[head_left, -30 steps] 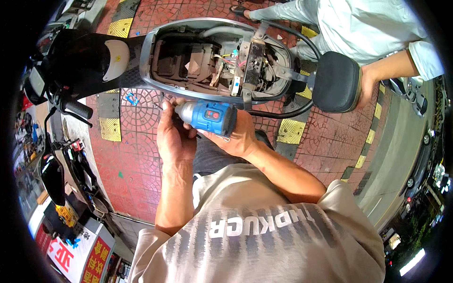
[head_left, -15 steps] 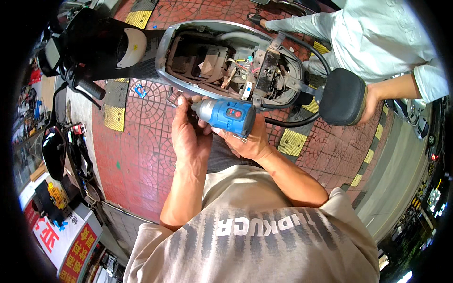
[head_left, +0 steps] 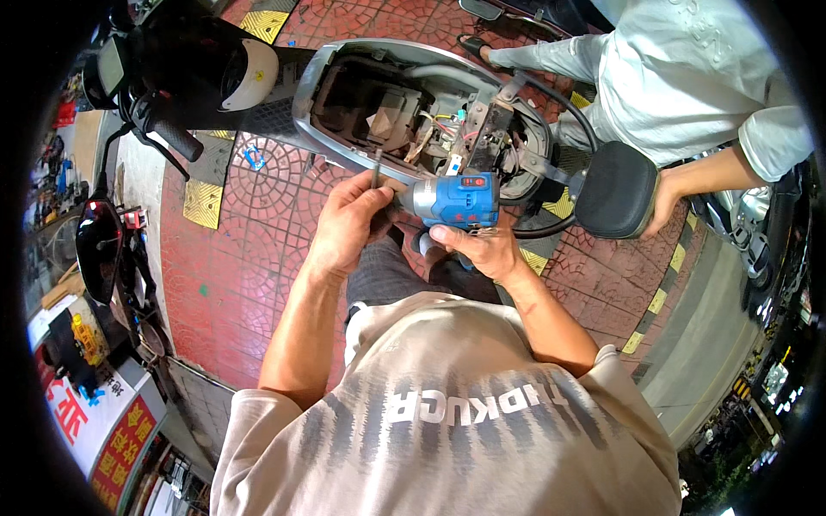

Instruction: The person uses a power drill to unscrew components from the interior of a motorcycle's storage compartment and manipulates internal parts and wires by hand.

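Note:
My right hand (head_left: 486, 251) is wrapped round the handle of a blue cordless impact driver (head_left: 460, 203), its thumb along the near side. The driver's grey nose points left. At that nose my left hand (head_left: 351, 219) pinches a thin metal rod (head_left: 378, 163) that sticks up past the fingers; whether it touches the driver's tip is hidden. Just beyond both hands is a scooter's opened body (head_left: 323, 142), seat off, with wires and a dark cavity (head_left: 353, 103) showing. Another person's hand (head_left: 661, 202) grips the black padded backrest (head_left: 615, 193) at the scooter's rear.
The scooter's handlebar grip (head_left: 176, 138) and front end stand at the left. A person in light clothes (head_left: 680, 95) is at the far right. Blue scrap (head_left: 254, 156) lies on the red paving (head_left: 232, 267), beside yellow-black ramps (head_left: 202, 202). Shop goods line the left edge.
The driver has turned more level and shifted slightly right. My left hand has risen, and the thin rod now stands upright in its fingers. The whole view has shifted slightly.

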### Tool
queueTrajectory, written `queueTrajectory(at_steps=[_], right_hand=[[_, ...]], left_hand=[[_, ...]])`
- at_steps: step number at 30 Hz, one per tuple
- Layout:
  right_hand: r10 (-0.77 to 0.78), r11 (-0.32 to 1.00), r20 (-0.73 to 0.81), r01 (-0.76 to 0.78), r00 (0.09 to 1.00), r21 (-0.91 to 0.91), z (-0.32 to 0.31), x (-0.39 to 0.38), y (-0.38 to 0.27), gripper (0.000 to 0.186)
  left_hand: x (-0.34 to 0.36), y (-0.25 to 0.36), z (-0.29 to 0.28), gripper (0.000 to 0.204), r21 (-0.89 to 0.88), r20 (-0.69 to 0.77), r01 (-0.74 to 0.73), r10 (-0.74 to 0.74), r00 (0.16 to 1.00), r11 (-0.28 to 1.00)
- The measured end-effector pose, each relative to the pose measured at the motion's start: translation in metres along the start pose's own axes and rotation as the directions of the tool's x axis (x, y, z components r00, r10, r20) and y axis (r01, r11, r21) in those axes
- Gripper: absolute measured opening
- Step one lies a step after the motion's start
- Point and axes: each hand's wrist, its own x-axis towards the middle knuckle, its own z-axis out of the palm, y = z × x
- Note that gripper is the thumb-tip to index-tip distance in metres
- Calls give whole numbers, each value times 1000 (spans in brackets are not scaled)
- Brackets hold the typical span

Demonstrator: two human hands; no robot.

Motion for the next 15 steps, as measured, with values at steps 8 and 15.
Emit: queueTrajectory(at_steps=[8, 15], right_hand=[[138, 990, 148, -138, 979, -10, -26, -12, -16, 37], [-38, 997, 112, 45, 993, -59, -29, -19, -5, 46]], left_hand=[[-9, 17, -4, 15, 295, 260, -63, -17, 965, 954], [-12, 2, 4, 13, 205, 267, 22, -78, 961, 978]])
